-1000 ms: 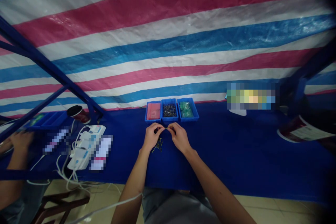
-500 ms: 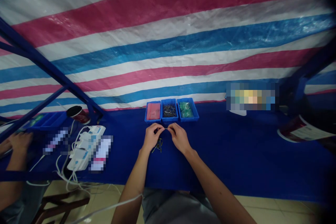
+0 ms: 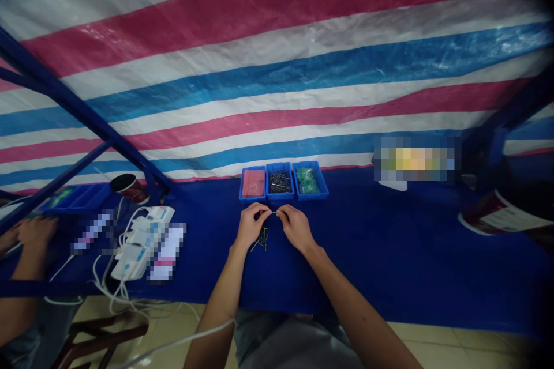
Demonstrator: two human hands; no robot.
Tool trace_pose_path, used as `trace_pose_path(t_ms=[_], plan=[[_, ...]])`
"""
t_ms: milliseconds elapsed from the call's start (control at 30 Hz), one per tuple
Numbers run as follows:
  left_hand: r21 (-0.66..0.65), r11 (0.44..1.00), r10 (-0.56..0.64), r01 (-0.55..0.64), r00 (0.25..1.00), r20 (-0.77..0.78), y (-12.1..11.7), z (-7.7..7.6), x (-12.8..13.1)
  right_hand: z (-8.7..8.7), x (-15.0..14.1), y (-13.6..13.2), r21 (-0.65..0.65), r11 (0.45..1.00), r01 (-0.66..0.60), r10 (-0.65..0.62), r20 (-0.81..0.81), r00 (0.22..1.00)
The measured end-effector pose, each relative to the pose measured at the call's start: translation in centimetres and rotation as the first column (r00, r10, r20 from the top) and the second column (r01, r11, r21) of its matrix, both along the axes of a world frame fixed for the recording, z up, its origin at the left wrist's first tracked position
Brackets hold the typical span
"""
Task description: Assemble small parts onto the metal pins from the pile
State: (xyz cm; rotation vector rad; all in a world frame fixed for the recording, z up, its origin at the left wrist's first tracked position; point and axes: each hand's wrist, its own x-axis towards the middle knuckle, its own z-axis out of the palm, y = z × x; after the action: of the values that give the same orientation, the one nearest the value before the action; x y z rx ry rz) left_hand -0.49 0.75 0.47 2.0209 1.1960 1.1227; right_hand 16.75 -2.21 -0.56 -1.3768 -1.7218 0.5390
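My left hand (image 3: pixel 251 225) and my right hand (image 3: pixel 296 226) face each other above the blue table, both with fingers pinched. Between their fingertips lies a thin screw (image 3: pixel 273 213), held level with one end at each hand. It is small, and the fingers cover its ends. Just below my left hand, a loose pile of long screws (image 3: pixel 261 239) rests on the tabletop, partly hidden by that hand. Beyond my hands stand a blue bin of dark screws (image 3: pixel 280 182), a bin with pink sheets or bags (image 3: pixel 253 183) and a bin of green pieces (image 3: pixel 307 181).
On the left are a white power strip (image 3: pixel 141 245) with tangled cables, a blurred-out phone-like item (image 3: pixel 167 251) and a lidded cup (image 3: pixel 130 188). A co-worker's hands (image 3: pixel 37 230) are at the far left. Another cup (image 3: pixel 497 213) stands at the right.
My hands stay in nearly the same place, still pinching the screw. The co-worker's hand at the far left has shifted slightly to the right.
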Motion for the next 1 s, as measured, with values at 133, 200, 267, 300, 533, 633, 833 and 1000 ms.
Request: trace_pose_path(t_ms=[133,200,267,300,533,633,833,1000], plan=[[-0.004,1.000,0.001,-0.001,1.000,0.004,0.00,0.03,-0.08,0.04,-0.01,-0.01,-0.001,1.000,0.002,-0.002,-0.023,1.000],[-0.009,1.000,0.000,0.000,1.000,0.005,-0.02,0.05,-0.10,-0.08,-0.02,0.00,-0.002,1.000,0.003,-0.003,-0.052,0.999],[-0.012,1.000,0.002,-0.002,1.000,0.008,-0.05,0.07,-0.09,-0.26,-0.03,0.04,-0.009,1.000,-0.001,0.001,-0.074,0.997],[-0.013,1.000,0.002,-0.002,1.000,0.008,-0.06,0.10,-0.08,-0.34,-0.04,0.06,-0.011,1.000,-0.003,0.003,-0.076,0.997],[-0.013,1.000,-0.004,0.004,1.000,0.012,-0.08,0.23,0.01,-0.01,-0.03,-0.05,0.019,0.999,-0.039,0.039,-0.034,0.999],[-0.020,1.000,-0.004,0.004,1.000,0.010,-0.05,0.19,-0.03,0.16,-0.01,-0.13,0.021,0.999,-0.046,0.047,-0.027,0.999],[-0.018,1.000,-0.008,0.008,1.000,0.012,-0.04,0.13,-0.07,0.13,0.04,-0.10,0.013,0.998,-0.054,0.054,-0.023,0.998],[-0.015,1.000,-0.004,0.004,1.000,0.010,-0.04,0.05,-0.03,0.09,0.10,-0.07,-0.007,0.999,-0.048,0.048,0.016,0.999]])
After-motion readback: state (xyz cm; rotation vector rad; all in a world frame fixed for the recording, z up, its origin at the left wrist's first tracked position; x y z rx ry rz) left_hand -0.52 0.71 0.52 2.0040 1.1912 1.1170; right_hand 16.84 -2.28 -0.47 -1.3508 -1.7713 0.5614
